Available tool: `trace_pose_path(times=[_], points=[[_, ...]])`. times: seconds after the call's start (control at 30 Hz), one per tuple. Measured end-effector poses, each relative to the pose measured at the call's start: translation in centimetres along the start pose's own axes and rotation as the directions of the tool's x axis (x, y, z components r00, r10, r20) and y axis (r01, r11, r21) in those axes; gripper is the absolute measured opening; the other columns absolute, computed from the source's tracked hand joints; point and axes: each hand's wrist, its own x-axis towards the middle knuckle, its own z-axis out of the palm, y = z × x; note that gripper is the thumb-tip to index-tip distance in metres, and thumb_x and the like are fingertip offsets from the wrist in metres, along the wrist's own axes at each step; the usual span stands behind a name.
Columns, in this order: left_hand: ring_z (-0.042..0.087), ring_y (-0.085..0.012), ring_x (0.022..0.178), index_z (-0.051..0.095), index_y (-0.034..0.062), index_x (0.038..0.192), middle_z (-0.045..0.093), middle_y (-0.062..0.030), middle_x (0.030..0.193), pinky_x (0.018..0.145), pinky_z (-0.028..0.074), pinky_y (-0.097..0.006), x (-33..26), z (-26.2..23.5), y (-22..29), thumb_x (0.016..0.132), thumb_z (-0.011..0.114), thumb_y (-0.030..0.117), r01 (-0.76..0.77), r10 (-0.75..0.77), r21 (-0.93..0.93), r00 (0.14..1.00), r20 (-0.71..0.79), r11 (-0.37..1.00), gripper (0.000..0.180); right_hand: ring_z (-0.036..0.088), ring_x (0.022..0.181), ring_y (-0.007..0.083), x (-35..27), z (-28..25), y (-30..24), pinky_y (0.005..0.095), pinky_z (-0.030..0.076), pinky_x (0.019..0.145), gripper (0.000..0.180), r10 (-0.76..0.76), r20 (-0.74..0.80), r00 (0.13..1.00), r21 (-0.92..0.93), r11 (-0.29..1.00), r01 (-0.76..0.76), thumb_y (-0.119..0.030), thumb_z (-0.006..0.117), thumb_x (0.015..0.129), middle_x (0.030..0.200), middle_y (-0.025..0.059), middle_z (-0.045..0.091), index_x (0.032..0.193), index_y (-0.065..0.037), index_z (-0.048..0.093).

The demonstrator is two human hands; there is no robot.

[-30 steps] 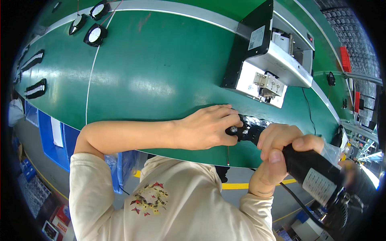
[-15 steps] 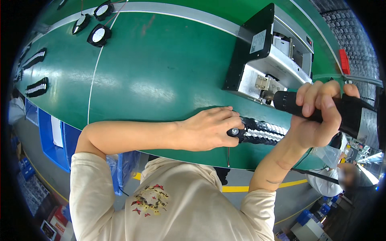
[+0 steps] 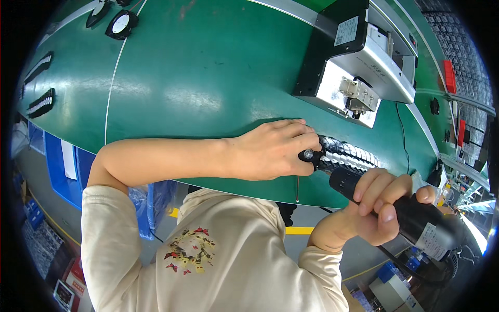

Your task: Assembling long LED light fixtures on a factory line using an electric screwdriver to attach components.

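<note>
My left hand (image 3: pixel 273 151) rests on the green belt (image 3: pixel 208 78) and pinches the near end of a long black part with a row of white ribs (image 3: pixel 345 154). My right hand (image 3: pixel 371 210) grips a black electric screwdriver (image 3: pixel 410 218) by its barrel. The tool's front end sits just beside the ribbed part, below it in the picture. Its cable trails off to the lower right. The tool's tip is hidden behind the part and my fingers.
A black and silver screw feeder box (image 3: pixel 358 62) stands on the belt behind the part. Round black fans (image 3: pixel 121 23) and two more ribbed black parts (image 3: pixel 41 101) lie at the far left. Blue bins (image 3: pixel 57 166) sit below the belt's edge.
My right hand dropped from the feeder box back down to the ribbed part, bringing the screwdriver with it. My left hand stayed on the part's end.
</note>
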Motion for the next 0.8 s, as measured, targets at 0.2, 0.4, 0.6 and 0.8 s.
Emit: trace_pose_path(times=[0.2, 0.4, 0.6, 0.8], points=[[0.056, -0.0296, 0.112, 0.072, 0.0164, 0.092, 0.054, -0.0094, 0.113, 0.108, 0.042, -0.046, -0.1, 0.0, 0.2, 0.075, 0.064, 0.015, -0.005, 0.005, -0.009, 1.000, -0.002, 1.000, 0.019, 0.051, 0.044, 0.0183, -0.7, -0.2, -0.1, 0.0364, 0.048, 0.043, 0.049, 0.031, 0.084, 0.996, -0.087, 0.996, -0.023, 0.005, 0.063, 0.079, 0.065, 0.0062, 0.052, 0.119, -0.011, 0.041], [0.056, -0.0338, 0.113, 0.071, 0.0124, 0.090, 0.051, -0.0121, 0.117, 0.106, 0.045, -0.047, 0.3, -0.9, 0.5, 0.073, 0.072, 0.015, 0.020, -0.017, -0.082, 0.999, 0.032, 0.996, 0.017, 0.053, 0.048, 0.0159, -0.4, 0.1, -0.3, 0.0328, 0.047, 0.045, 0.042, 0.007, 0.308, 0.951, -0.165, 0.985, 0.046, 0.006, 0.058, 0.080, 0.066, 0.0055, 0.050, 0.115, -0.010, 0.040], [0.058, -0.0346, 0.107, 0.071, 0.0104, 0.090, 0.048, -0.0151, 0.121, 0.105, 0.046, -0.048, 0.6, -1.2, 0.6, 0.069, 0.075, 0.013, 0.093, -0.083, -0.146, 0.994, 0.074, 0.985, 0.021, 0.054, 0.049, 0.0166, -0.2, 0.1, -0.1, 0.0342, 0.048, 0.046, 0.041, 0.030, 0.324, 0.946, -0.203, 0.978, 0.038, 0.006, 0.058, 0.080, 0.067, 0.0062, 0.050, 0.112, -0.010, 0.039], [0.057, -0.0363, 0.109, 0.071, 0.0107, 0.094, 0.045, -0.0156, 0.129, 0.107, 0.043, -0.049, 0.6, -1.4, 0.9, 0.072, 0.075, 0.013, 0.128, -0.113, -0.107, 0.984, 0.136, 0.986, 0.023, 0.058, 0.052, 0.0216, -0.3, -0.4, -0.3, 0.0378, 0.054, 0.051, 0.039, -0.002, 0.115, 0.993, -0.006, 1.000, 0.003, -0.006, 0.068, 0.084, 0.068, 0.0079, 0.057, 0.111, -0.009, 0.040]])
